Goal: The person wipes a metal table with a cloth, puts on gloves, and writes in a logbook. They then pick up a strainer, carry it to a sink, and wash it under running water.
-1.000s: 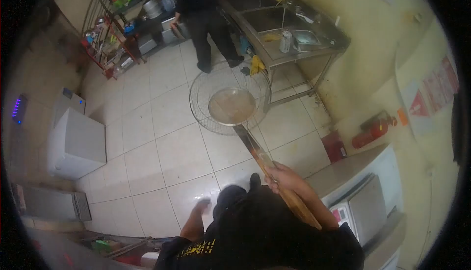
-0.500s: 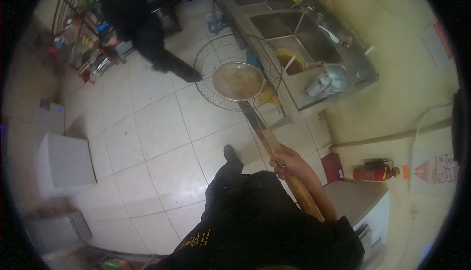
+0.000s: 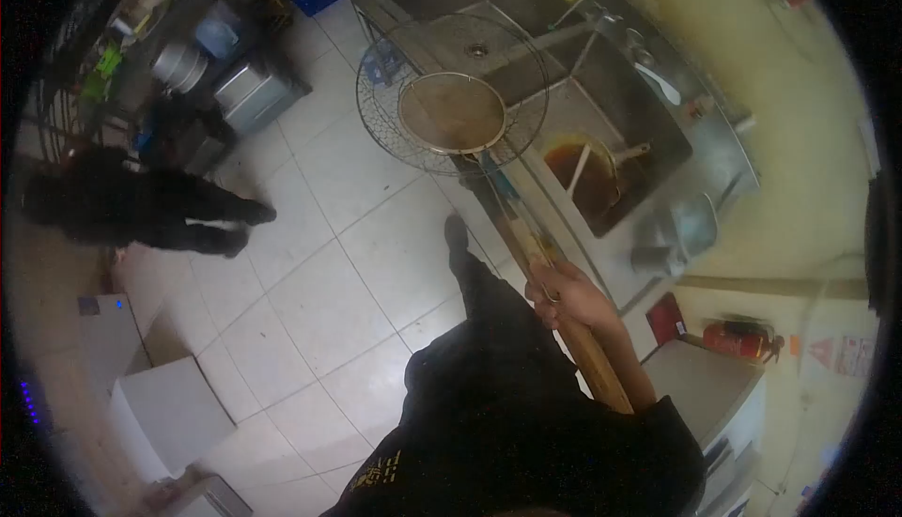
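My right hand (image 3: 575,296) is closed around the long wooden handle (image 3: 598,367) of a wide wire skimmer. A smaller fine-mesh strainer (image 3: 451,113) lies over the skimmer's open wire basket (image 3: 376,108), and its thin handle runs back to the same grip. Both heads extend forward, above the floor and the near edge of the sink counter. My left hand is out of view.
The steel sink (image 3: 648,155) at right holds a container of brown liquid (image 3: 587,184). A metal pitcher (image 3: 695,226) rests on the counter's end. Another person (image 3: 141,202) is at far left, near a white box (image 3: 174,414). A fire extinguisher (image 3: 742,340) is by the wall.
The sink counter is nearer and more of its basin shows. The other person now appears farther left. My right hand keeps its grip on the skimmer and strainer.
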`<state>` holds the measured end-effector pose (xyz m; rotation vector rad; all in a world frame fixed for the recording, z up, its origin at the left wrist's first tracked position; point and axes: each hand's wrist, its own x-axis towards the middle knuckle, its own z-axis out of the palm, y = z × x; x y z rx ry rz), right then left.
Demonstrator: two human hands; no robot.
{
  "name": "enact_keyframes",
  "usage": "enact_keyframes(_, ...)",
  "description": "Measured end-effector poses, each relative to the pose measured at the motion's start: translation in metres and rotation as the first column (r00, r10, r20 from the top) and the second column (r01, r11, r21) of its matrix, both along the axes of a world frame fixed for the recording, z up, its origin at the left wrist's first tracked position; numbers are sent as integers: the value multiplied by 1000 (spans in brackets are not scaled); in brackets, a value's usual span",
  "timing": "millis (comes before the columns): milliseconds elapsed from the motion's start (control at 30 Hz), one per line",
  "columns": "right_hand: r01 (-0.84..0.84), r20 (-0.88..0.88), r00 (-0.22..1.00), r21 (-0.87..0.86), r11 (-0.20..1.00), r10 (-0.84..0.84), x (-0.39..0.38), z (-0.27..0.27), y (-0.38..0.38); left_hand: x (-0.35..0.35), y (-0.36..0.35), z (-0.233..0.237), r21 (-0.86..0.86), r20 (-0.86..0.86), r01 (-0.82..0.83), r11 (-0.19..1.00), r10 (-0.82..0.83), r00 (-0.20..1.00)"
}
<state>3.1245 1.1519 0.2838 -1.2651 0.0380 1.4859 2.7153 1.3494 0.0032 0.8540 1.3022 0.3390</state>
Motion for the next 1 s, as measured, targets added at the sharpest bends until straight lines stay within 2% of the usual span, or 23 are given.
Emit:
enact_keyframes(67,26,-32,999,41,999,-24,37,-1,44,-12,-7,-10,-131,-60,-73,989,65,996)
enact_keyframes(167,30,24,999,1,1000,-30,90,6,114,-26,-13,-9,-278,-139,-236,931,204,969)
enact_keyframes(300,53,102,993,58,997,-59,154,-3,197,-23,8,13,-341,-185,-426,838,384,905)
enact_keyframes(333,107,-2,994,52,993,-107,167,-3,218,-16,20,19,-344,-185,-455,821,416,890)
enact_keyframes(433,193,-51,981,139,971,-188,202,-39,275,9,77,28,-348,-146,-498,794,479,865)
enact_keyframes(467,202,-53,979,99,974,-198,190,-42,293,5,100,25,-346,-123,-498,795,488,864)
enact_keyframes(533,218,-72,974,29,975,-216,218,-60,341,26,159,28,-337,-78,-492,802,497,864)
enact_keyframes(567,294,-110,950,11,956,-291,230,-76,368,35,199,29,-324,-47,-473,819,485,873)
enact_keyframes(633,440,-180,881,-27,898,-437,253,-115,420,60,283,30,-303,11,-406,862,430,903)
enact_keyframes(700,622,-330,755,84,779,-567,286,-191,475,97,379,32,-264,61,-292,919,318,946)
enact_keyframes(733,706,-408,678,126,697,-612,298,-210,498,126,433,34,-246,53,-189,951,208,977)
enact_keyframes(767,740,-370,642,69,669,-672,298,-201,524,152,486,41,-230,42,-84,970,96,994)
enact_keyframes(800,773,-326,603,15,634,-728,297,-193,553,177,524,50,-140,79,46,989,-35,996)
enact_keyframes(833,805,-279,560,-36,592,-780,301,-185,581,212,560,64,-45,109,178,983,-172,979)
enact_keyframes(867,828,-287,545,34,560,-788,308,-192,607,248,594,71,-6,110,261,965,-259,960)
enact_keyframes(933,860,-311,510,177,478,-802,331,-241,649,326,648,97,69,129,438,896,-443,887)
enact_keyframes(1000,783,-357,620,216,583,-699,353,-310,668,401,669,135,124,152,607,785,-619,770)
